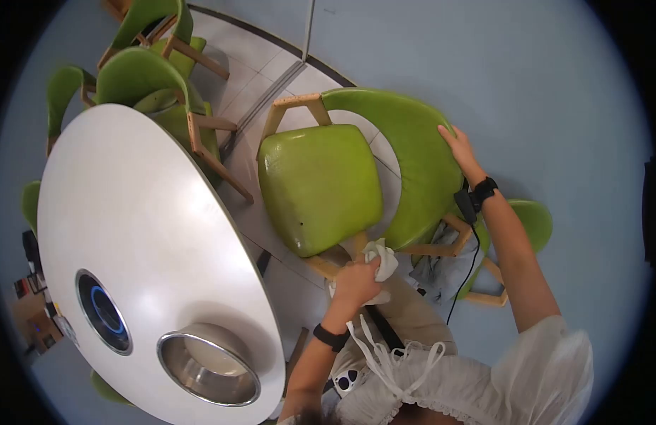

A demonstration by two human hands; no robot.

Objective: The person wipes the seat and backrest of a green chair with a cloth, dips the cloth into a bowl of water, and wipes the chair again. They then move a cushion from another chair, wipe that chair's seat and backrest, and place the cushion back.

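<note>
A green padded chair [321, 184] with a light wooden frame stands in front of me, its curved backrest [427, 159] toward the right. My right hand [461, 151] holds the outer edge of that backrest, thumb lying on the green face and the other fingers partly hidden behind it. Closed around a crumpled white cloth [382, 261], my left hand [357, 283] is low beside the seat's near edge, over the wooden armrest [322, 268]. Wet-looking shine shows on the seat's left side. Black bands circle both wrists, and a cable hangs from the right one.
To the left is a white oval table [150, 191] with a metal basin [209, 365] and a round blue-lit fitting [103, 312] set in it. More green chairs [140, 78] crowd its far side. Behind the held chair, another chair [532, 225] has grey fabric [441, 273] near it.
</note>
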